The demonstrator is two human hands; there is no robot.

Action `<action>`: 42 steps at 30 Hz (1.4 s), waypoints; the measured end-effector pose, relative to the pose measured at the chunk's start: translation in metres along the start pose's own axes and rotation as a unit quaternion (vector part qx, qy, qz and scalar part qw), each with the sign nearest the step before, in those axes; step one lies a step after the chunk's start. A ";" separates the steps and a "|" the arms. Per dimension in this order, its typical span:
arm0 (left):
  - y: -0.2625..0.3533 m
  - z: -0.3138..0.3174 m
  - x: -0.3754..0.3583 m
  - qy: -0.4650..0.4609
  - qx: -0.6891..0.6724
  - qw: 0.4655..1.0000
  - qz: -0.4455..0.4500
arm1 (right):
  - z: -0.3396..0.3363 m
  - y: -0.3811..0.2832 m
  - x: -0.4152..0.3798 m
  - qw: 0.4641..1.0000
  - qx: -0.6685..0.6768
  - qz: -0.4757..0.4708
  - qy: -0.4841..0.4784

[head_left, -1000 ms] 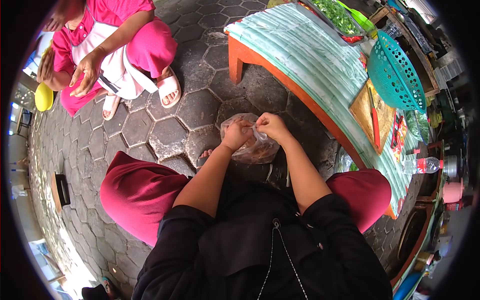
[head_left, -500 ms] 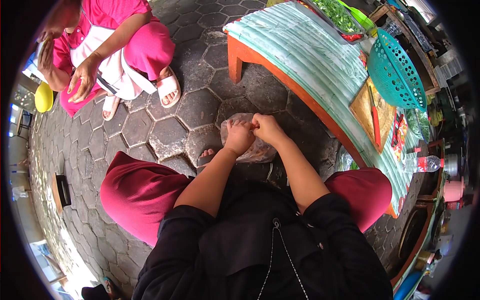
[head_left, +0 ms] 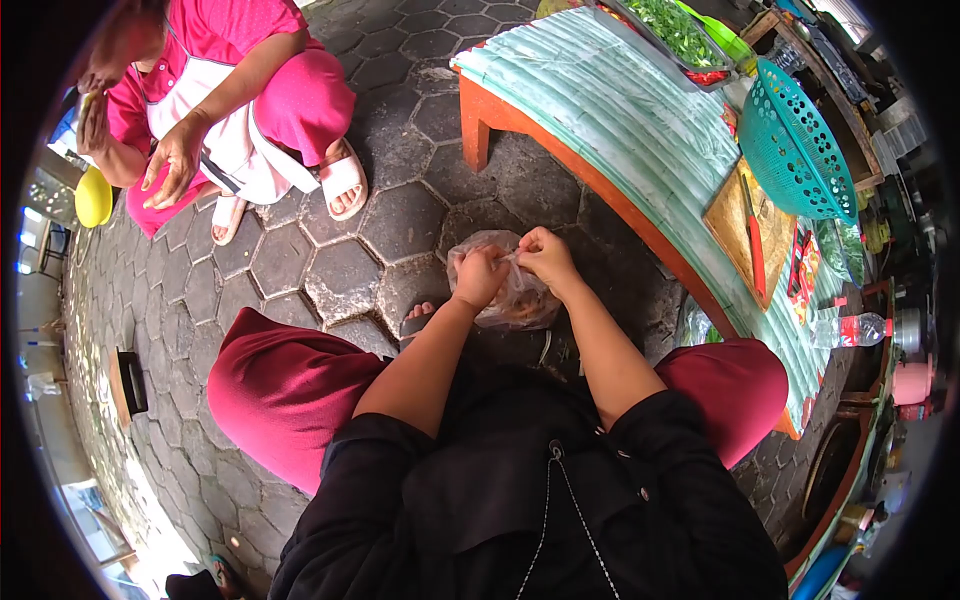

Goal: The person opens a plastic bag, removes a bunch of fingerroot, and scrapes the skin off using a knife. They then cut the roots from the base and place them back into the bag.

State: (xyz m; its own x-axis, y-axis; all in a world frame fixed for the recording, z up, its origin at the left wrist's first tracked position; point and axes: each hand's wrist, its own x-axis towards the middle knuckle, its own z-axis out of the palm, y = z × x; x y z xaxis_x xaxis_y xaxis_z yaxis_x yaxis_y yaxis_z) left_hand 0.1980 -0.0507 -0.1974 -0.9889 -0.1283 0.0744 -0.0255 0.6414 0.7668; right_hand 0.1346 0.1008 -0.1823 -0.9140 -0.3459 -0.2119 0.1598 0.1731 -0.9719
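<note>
- Head view: left hand (head_left: 478, 277) closed, fingers pinching the top of a clear plastic bag (head_left: 505, 295); right hand (head_left: 545, 257) closed too, pinching the same bag top just beside the left.
- The 2 hands nearly touch at the bag mouth, out in front of the knees.
- Bag held low over the paving stones (head_left: 340, 280), near the front edge of the low table (head_left: 610, 110); brownish contents inside, can't tell what.
- A toe in a sandal (head_left: 418, 318) shows just left of and below the bag.
- Table has orange legs and a pale green striped cover; its near long edge runs just right of the hands.
- On the table toward the right end: cutting board (head_left: 745, 230) with a red-handled knife (head_left: 756, 255) lying on it, teal basket (head_left: 795, 140) tilted on its side just beyond the board.
- Tray of greens (head_left: 672, 30) at the table's far edge.
- Water bottle (head_left: 850, 328) lying at the far right end.
- 1 other person in pink squats at top left, a hand (head_left: 172, 160) resting on a knee, white sandals (head_left: 342, 180) on the stones.
- Yellow bowl (head_left: 92, 196) beside that person, at the left edge.
</note>
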 end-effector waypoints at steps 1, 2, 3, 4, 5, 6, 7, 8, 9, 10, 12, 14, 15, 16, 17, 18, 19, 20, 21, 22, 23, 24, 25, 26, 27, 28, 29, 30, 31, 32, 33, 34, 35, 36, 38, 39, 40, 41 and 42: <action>0.002 -0.002 -0.002 -0.009 0.005 1.000 0.007 | -0.001 -0.002 -0.001 0.996 -0.079 -0.051 -0.008; 0.005 -0.002 -0.001 -0.009 0.004 1.000 0.008 | -0.002 -0.004 0.000 0.995 -0.081 -0.051 -0.007; 0.008 -0.004 -0.001 -0.007 0.047 0.998 0.038 | -0.001 -0.006 0.000 0.986 -0.140 -0.094 -0.008; 0.010 -0.005 -0.002 -0.005 0.091 0.994 0.067 | 0.001 -0.010 -0.001 0.970 -0.199 -0.136 -0.011; 0.010 -0.005 -0.003 -0.005 0.090 0.994 0.068 | 0.004 -0.018 -0.004 0.970 -0.201 -0.136 -0.009; 0.010 -0.006 -0.004 -0.015 0.126 0.988 0.093 | 0.006 -0.025 -0.008 0.964 -0.240 -0.110 -0.010; 0.011 -0.007 -0.003 -0.023 0.162 0.979 0.122 | 0.007 -0.031 -0.009 0.956 -0.280 -0.086 -0.006; 0.010 -0.006 -0.003 -0.020 0.177 0.973 0.147 | 0.008 -0.026 -0.007 0.956 -0.282 -0.079 -0.009; 0.010 -0.006 -0.003 -0.016 0.189 0.966 0.177 | 0.008 -0.022 -0.005 0.956 -0.290 -0.044 -0.008; 0.014 -0.007 -0.004 -0.012 0.183 0.965 0.187 | 0.008 -0.010 -0.003 0.952 -0.293 -0.091 0.016; 0.022 -0.012 -0.008 0.007 0.187 0.959 0.212 | 0.008 0.003 0.002 0.959 -0.273 -0.064 0.036; 0.027 -0.011 -0.009 0.022 0.190 0.952 0.238 | 0.010 0.000 0.001 0.963 -0.264 -0.028 0.054; 0.028 -0.011 -0.009 0.035 0.209 0.948 0.237 | 0.008 -0.001 0.000 0.965 -0.258 -0.015 0.053; 0.028 -0.011 -0.009 0.049 0.229 0.944 0.233 | 0.008 -0.005 -0.003 0.972 -0.230 0.002 0.051; 0.027 -0.011 -0.009 0.049 0.227 0.942 0.241 | 0.007 -0.008 -0.005 0.978 -0.201 0.018 0.048; 0.025 -0.011 -0.009 0.045 0.237 0.941 0.238 | 0.007 -0.012 -0.007 0.978 -0.202 0.015 0.054; 0.026 -0.011 -0.009 0.042 0.247 0.939 0.234 | 0.007 -0.012 -0.008 0.987 -0.153 0.030 0.045; 0.027 -0.011 -0.010 0.043 0.243 0.941 0.230 | 0.006 -0.012 -0.008 0.993 -0.105 0.044 0.034; 0.026 -0.010 -0.009 0.045 0.242 0.941 0.234 | 0.006 -0.012 -0.008 0.993 -0.106 0.041 0.038; 0.025 -0.011 -0.009 0.038 0.241 0.942 0.230 | 0.006 -0.011 -0.009 0.996 -0.066 0.059 0.033; 0.025 -0.011 -0.009 0.029 0.239 0.944 0.226 | 0.005 -0.010 -0.009 0.996 -0.026 0.077 0.028; 0.025 -0.010 -0.009 0.044 0.232 0.945 0.225 | 0.005 -0.009 -0.008 0.995 0.012 0.094 0.024; 0.025 -0.010 -0.010 0.045 0.230 0.945 0.229 | 0.003 -0.011 -0.010 0.995 0.012 0.093 0.028; 0.025 -0.012 -0.009 0.048 0.223 0.945 0.234 | 0.002 -0.014 -0.011 0.993 0.049 0.099 0.029; 0.026 -0.012 -0.008 0.052 0.217 0.945 0.239 | 0.001 -0.017 -0.012 0.990 0.086 0.105 0.029; 0.028 -0.013 -0.007 0.083 0.220 0.937 0.259 | 0.000 -0.019 -0.011 0.990 0.085 0.104 0.031; 0.030 -0.015 -0.007 0.085 0.219 0.936 0.261 | 0.000 -0.021 -0.009 0.995 0.069 0.073 0.022; 0.031 -0.017 -0.008 0.082 0.229 0.935 0.257 | 0.001 -0.022 -0.008 0.998 0.054 0.044 0.012; 0.031 -0.018 -0.007 0.080 0.238 0.934 0.253 | 0.002 -0.023 -0.006 0.998 0.054 0.042 0.012; 0.030 -0.018 -0.007 0.080 0.239 0.934 0.254 | 0.003 -0.024 -0.005 0.999 0.025 0.018 0.016; 0.030 -0.018 -0.006 0.094 0.237 0.931 0.262 | 0.004 -0.024 -0.004 1.000 -0.004 -0.006 0.020; 0.030 -0.018 -0.005 0.106 0.234 0.928 0.271 | 0.005 -0.023 -0.002 1.000 -0.003 -0.006 0.025; 0.029 -0.019 -0.006 0.102 0.233 0.927 0.275 | 0.008 -0.020 -0.002 0.999 -0.020 -0.030 0.030; 0.029 -0.019 -0.006 0.101 0.233 0.929 0.270 | 0.008 -0.018 -0.002 0.997 -0.039 -0.055 0.037; 0.031 -0.018 -0.003 0.087 0.223 0.936 0.256 | 0.009 -0.020 -0.001 0.991 -0.081 -0.090 0.052; 0.032 -0.018 -0.003 0.082 0.219 0.936 0.263 | 0.009 -0.020 -0.002 0.983 -0.121 -0.123 0.057; 0.034 -0.020 -0.002 0.072 0.220 0.939 0.254 | 0.008 -0.023 -0.004 0.986 -0.112 -0.114 0.049; 0.036 -0.021 -0.002 0.063 0.223 0.942 0.244 | 0.007 -0.026 -0.006 0.986 -0.112 -0.114 0.055; 0.036 -0.019 -0.001 0.082 0.208 0.941 0.254 | 0.008 -0.029 -0.008 0.986 -0.112 -0.116 0.045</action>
State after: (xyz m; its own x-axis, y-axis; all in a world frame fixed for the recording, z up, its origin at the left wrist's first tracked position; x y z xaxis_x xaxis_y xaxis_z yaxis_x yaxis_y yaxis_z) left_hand 0.2008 -0.0420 -0.1576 -0.8534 0.1820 0.4885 0.3565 0.8875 0.2921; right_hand 0.1401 0.0913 -0.1537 -0.9473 -0.3185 0.0339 -0.1353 0.3018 -0.9437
